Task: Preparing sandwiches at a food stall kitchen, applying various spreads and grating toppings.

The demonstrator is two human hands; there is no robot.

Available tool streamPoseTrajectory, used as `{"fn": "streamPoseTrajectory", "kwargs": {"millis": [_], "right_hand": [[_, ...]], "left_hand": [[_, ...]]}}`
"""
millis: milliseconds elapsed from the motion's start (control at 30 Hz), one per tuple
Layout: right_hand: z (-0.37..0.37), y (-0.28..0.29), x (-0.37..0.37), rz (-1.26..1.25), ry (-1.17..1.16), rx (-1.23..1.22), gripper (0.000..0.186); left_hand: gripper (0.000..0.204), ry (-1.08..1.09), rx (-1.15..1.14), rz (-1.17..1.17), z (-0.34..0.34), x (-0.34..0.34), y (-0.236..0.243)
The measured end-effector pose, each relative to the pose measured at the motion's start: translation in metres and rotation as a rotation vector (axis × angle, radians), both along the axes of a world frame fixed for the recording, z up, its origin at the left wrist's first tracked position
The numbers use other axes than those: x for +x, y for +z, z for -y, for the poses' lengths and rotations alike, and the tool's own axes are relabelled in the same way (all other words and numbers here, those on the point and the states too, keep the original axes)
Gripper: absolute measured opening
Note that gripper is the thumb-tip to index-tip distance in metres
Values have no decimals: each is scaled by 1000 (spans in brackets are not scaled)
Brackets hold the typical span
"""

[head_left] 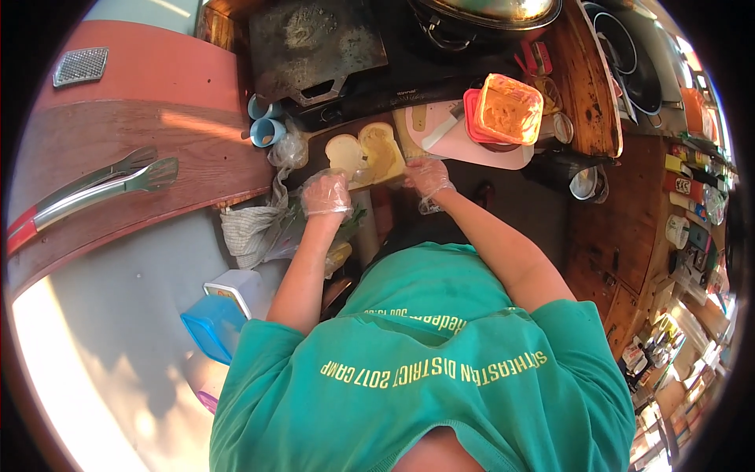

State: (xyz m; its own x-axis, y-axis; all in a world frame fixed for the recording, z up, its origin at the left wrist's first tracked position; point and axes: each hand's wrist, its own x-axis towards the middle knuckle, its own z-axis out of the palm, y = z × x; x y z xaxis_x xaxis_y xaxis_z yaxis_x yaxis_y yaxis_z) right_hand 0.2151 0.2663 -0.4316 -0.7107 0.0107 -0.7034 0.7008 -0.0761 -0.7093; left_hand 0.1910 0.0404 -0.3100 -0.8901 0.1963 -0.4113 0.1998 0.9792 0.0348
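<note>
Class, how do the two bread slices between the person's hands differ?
The left slice looks pale and mostly bare; the right slice looks coated, yellowish-brown. The left slice lies nearer the left hand, the right slice nearer the right hand. Both lie side by side.

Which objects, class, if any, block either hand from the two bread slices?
Nothing visible blocks them: the left hand is near the plain slice, the right hand by the coated slice. The tub stands off to the right.
</note>
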Motion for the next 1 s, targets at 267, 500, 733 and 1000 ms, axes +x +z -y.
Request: {"fn": "streamPoseTrajectory", "kwargs": {"millis": [267,500,733,1000], "right_hand": [[-6,-11,8,-48,-13,-100,29],[-13,-8,13,-40,-149,-325,34],[-7,0,9,19,-154,-287,32],[-5,-4,8,31,-179,-272,28]], "left_hand": [[15,158,245,-151,-39,-5,-16],[14,89,263,-118,-27,17,-19],[12,-29,67,-206,2,6,4],[18,-180,288,-519,6,-14,-29]]}}
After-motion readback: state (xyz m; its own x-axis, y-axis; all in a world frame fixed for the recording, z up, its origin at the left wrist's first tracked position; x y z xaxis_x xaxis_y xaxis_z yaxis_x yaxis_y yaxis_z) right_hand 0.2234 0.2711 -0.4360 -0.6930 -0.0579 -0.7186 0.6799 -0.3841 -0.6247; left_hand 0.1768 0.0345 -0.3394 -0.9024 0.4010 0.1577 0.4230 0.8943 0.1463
